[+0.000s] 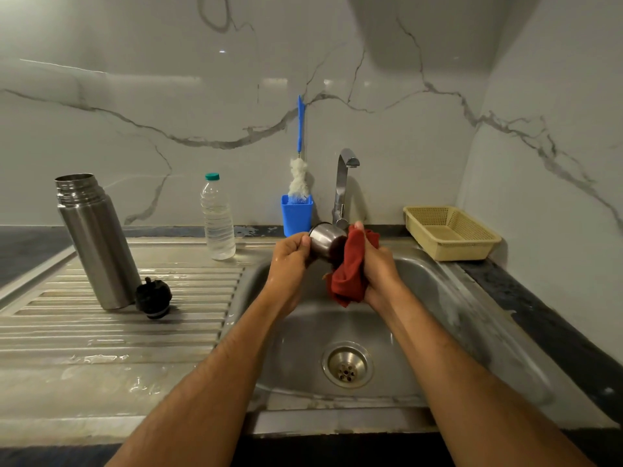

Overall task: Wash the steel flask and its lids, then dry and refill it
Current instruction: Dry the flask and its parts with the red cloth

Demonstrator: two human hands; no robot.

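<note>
The open steel flask [96, 241] stands upright on the ribbed drainboard at the left. Its black inner stopper [154, 298] lies beside its base. Above the sink basin [421, 298], my left hand [290, 261] grips the steel cup lid [325, 239], which is tilted on its side. My right hand [376, 267] holds a red cloth [349, 274] bunched against the lid's right end. The cloth hides the lid's open end.
A clear plastic water bottle [217, 219] with a green cap stands behind the drainboard [101, 332]. A blue holder [296, 215] with a bottle brush [299, 176] stands left of the tap [344, 183]. A beige basket [451, 232] sits at the right corner.
</note>
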